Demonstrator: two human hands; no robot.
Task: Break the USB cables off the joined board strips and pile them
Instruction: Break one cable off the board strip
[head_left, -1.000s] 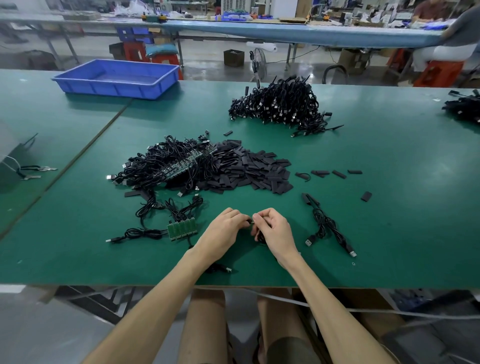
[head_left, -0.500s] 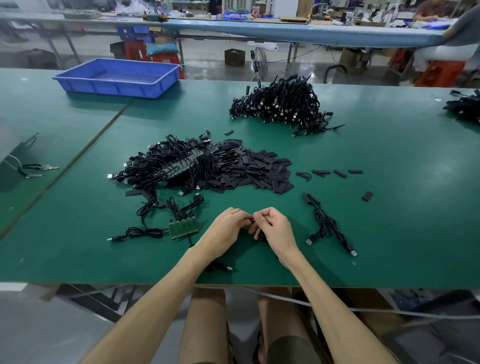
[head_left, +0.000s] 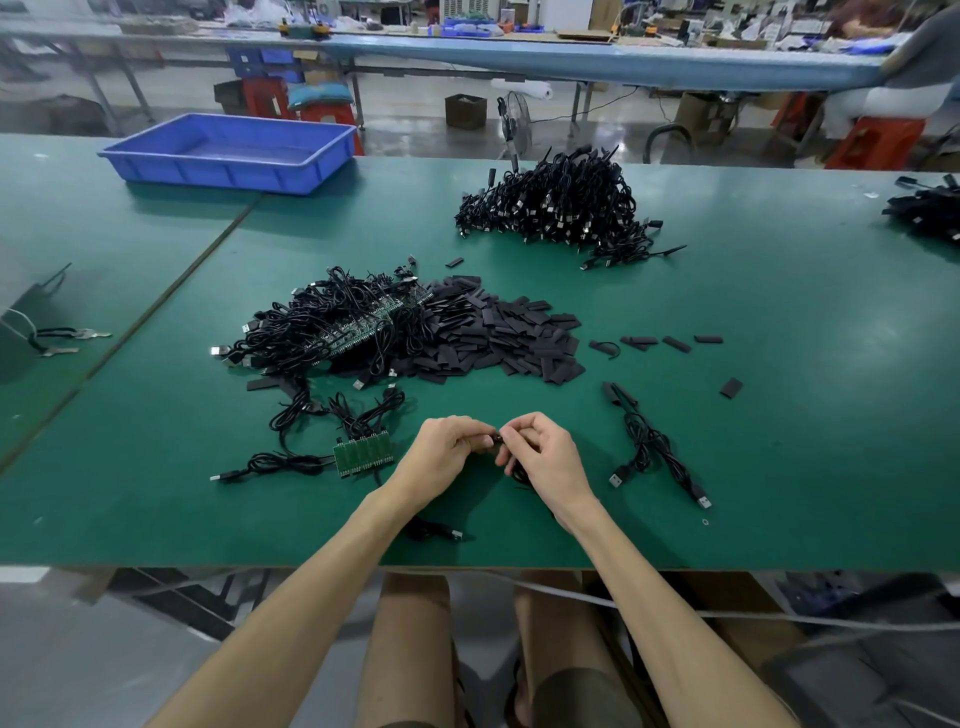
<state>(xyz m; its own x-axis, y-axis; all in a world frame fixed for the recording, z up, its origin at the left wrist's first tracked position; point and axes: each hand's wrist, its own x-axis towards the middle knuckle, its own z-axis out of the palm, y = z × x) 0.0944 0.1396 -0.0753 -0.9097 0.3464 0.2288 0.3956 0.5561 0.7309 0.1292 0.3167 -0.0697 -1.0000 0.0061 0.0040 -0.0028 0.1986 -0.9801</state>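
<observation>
- Head view: the left hand (head_left: 441, 457) and right hand (head_left: 545, 460) meet with fingers curled, both pinching one small black cable end (head_left: 496, 440).
- A green board strip (head_left: 362, 453) with cables attached lies just left of the hands, and the finished pile (head_left: 561, 208) sits far across the table.
- Risk, in my judgement: a slipping pinch could tear the wire instead of snapping the joint.
- There is open table (head_left: 779, 441) to the right. The near edge is close, so the stray cable (head_left: 434, 531) there could slide off.
</observation>
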